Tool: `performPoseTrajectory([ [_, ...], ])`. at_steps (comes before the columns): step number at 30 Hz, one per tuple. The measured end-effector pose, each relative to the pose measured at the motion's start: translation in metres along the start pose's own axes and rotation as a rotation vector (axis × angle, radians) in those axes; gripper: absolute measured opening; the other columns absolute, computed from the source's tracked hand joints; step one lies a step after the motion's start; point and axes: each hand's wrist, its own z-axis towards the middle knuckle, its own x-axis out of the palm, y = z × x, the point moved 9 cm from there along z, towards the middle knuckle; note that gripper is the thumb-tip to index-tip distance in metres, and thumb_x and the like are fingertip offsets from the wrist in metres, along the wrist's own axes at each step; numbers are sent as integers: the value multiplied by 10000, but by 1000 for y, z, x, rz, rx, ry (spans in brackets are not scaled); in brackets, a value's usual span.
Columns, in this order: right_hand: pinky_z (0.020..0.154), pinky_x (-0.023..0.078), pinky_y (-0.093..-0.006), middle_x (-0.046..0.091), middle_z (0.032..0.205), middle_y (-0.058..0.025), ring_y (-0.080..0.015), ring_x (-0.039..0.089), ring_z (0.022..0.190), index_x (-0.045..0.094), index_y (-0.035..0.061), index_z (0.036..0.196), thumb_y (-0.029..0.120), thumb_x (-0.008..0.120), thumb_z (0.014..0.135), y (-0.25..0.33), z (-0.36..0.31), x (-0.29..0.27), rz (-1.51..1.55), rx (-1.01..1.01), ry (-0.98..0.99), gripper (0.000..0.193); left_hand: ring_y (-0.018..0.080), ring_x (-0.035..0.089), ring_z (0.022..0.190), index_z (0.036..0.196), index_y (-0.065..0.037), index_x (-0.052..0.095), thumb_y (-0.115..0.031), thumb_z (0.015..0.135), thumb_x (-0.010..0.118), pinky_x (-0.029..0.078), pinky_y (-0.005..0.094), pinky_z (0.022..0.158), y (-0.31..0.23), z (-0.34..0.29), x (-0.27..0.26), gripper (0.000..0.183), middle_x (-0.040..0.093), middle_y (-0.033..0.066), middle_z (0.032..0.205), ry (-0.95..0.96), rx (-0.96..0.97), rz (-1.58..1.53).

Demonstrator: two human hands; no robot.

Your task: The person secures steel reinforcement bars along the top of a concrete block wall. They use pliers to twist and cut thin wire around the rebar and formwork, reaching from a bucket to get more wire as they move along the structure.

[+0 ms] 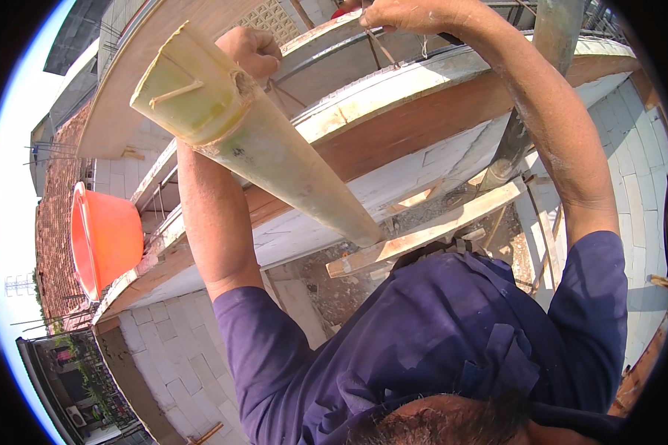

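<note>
A thick green bamboo pole (pixel 274 159) slants across the middle, its split cut end (pixel 182 93) pointing toward the upper left. My left hand (pixel 251 50) is a clenched fist just behind that end, and a thin cord (pixel 278 93) runs down from it along the pole. My right hand (pixel 412 15) is at the top edge, its fingers closed on a thin tan strip (pixel 383 49) that hangs from it, next to a dark curved bar (pixel 453 37). Both arms in purple sleeves reach up from the lower edge.
An orange plastic tub (pixel 104 237) sits on a ledge at the left. A wooden plank (pixel 430 231) crosses under the bamboo above rubble. A grey pole (pixel 553 41) rises at the upper right. White block walls (pixel 178 356) and board-faced concrete ledges (pixel 416 126) lie around.
</note>
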Motion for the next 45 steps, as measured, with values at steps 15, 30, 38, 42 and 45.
performPoseTrajectory([
  [15,645,514,-316,626,805,-71,-169,618,708,618,11,1004,93,722,830,10,-11,-38,641,5,-173,218,99,540,668,920,-35,722,-307,893,773,462,308,627,-33,7,9,278,680,-7,771,-102,127,-146],
  [30,836,518,-383,662,950,-116,-249,649,913,629,35,1097,202,677,856,78,-61,-51,339,-48,-99,298,311,625,714,1014,-46,708,-264,950,646,505,433,650,-41,11,-8,236,665,188,800,-358,234,-76],
  [38,599,498,-275,615,776,-38,-106,588,657,594,-16,1127,49,591,896,80,-113,4,1056,217,-135,240,124,496,571,956,-82,745,-407,971,693,449,325,552,20,28,-3,330,637,18,708,-231,166,-554],
  [42,662,514,-289,597,758,-38,-105,590,680,569,14,1156,18,566,913,84,-135,51,1251,283,-53,243,84,534,614,1019,-85,781,-464,1020,622,457,289,573,81,34,7,412,676,11,779,-153,-192,-269],
  [45,677,522,-295,591,774,-37,-110,605,733,552,13,1152,-2,560,914,88,-150,67,1333,364,-52,239,105,612,728,1045,-67,791,-435,1026,604,506,321,667,89,39,14,413,723,51,893,-112,-245,-188],
])
